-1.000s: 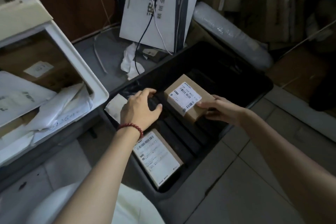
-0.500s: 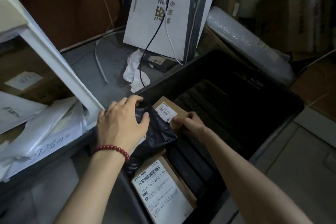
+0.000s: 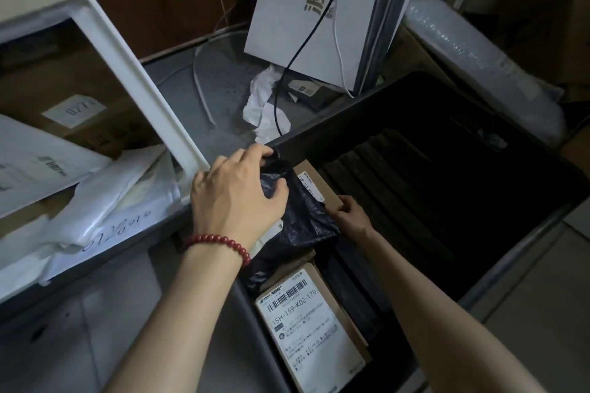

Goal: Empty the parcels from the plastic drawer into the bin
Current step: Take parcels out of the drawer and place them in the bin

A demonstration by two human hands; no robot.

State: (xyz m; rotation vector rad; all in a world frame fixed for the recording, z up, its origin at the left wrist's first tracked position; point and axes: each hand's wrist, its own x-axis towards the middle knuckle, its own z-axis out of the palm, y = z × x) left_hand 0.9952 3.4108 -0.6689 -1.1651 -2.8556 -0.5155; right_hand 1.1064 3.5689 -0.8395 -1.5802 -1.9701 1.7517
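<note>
1. Left hand (image 3: 236,198), red bead bracelet (image 3: 220,242) on the wrist, is reaching over the near-left corner of the black bin (image 3: 431,188). Its fingers and thumb are curling tight around the bunched top of one black bag (image 3: 300,217), which is hanging down inside the bin.
2. Right hand (image 3: 351,217) is reaching into the bin from the right. Its fingers are bending around the near edge of one small box (image 3: 314,188); the thumb is hidden, so the exact grip is unclear.
3. The small box is sitting in the bin's left corner, with the black bag partly covering its label.
4. A second, larger labelled box (image 3: 313,329) is lying flat in the bin nearer the camera, touching the bag's lower end.
5. Parcel count in the bin: two boxes and one bag.
6. The white plastic drawer (image 3: 137,96) is standing open just left of the bin, holding one brown carton (image 3: 38,80) and at least two white mailers (image 3: 105,198).
</note>
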